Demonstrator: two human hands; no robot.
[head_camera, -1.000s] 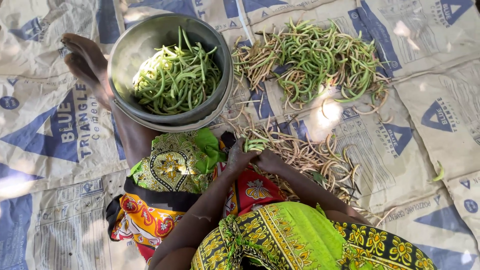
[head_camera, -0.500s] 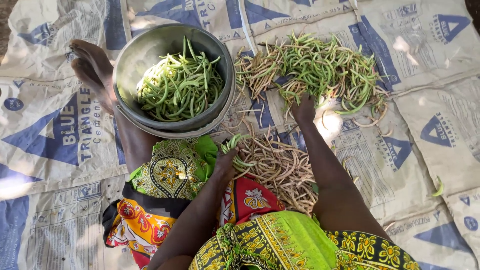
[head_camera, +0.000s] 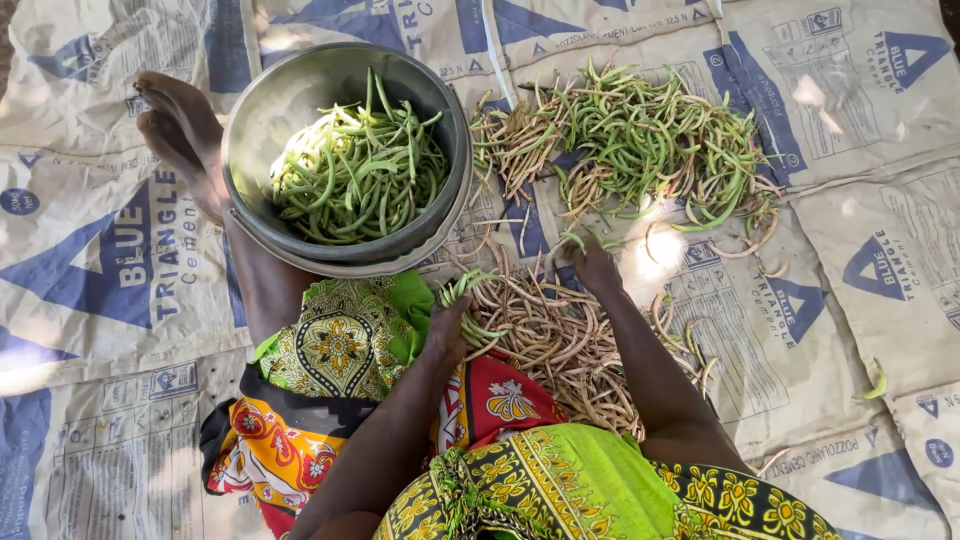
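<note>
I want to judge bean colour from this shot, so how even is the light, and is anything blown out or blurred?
Head view: dappled, uneven light; a blown-out patch on the sacking beside the right hand; a bright spot washes out beans in the metal bowl; the left hand is shaded; focus sharp overall.

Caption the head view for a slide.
Left hand holds green beans, right hand reaches the bean heap beside a metal bowl.

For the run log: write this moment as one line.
left hand: grip on green bean pods | right hand: reaching into bean pile | metal bowl: holds green pods | pale pods: beside lap
</note>
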